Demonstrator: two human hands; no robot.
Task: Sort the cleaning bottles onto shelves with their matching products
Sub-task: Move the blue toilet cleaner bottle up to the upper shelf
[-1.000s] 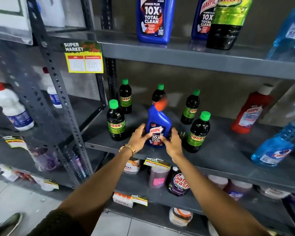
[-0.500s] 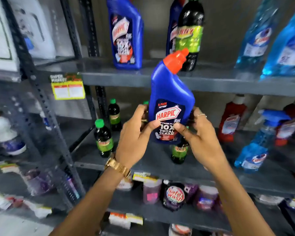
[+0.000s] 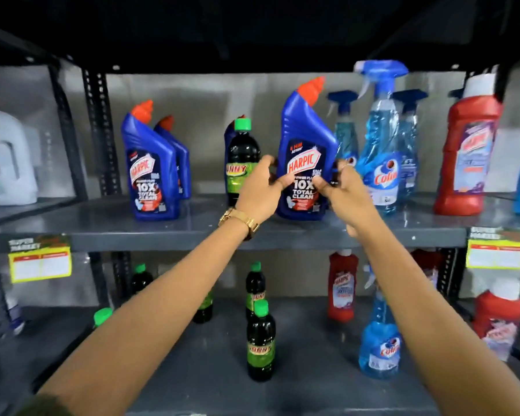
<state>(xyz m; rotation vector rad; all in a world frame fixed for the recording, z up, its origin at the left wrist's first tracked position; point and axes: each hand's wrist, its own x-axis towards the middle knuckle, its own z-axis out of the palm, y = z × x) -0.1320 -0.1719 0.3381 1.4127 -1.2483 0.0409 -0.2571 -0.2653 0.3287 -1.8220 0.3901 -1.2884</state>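
Raised from the lower shelf [image 3: 312,340], the blue Harpic bottle [image 3: 305,157] now stands at the upper shelf [image 3: 192,223], base on or just above its surface — I cannot tell which. Left hand [image 3: 260,190] and right hand [image 3: 341,189] clasp its sides, thumbs on the label. Just left stands a dark green-capped bottle [image 3: 242,157]; farther left, two more Harpic bottles [image 3: 149,172]. Right of it are blue spray bottles [image 3: 382,151] and a red bottle [image 3: 467,157].

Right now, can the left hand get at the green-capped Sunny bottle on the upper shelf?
Probably yes: the left hand sits right beside the Sunny bottle, nothing between, but it would have to release the Harpic bottle.
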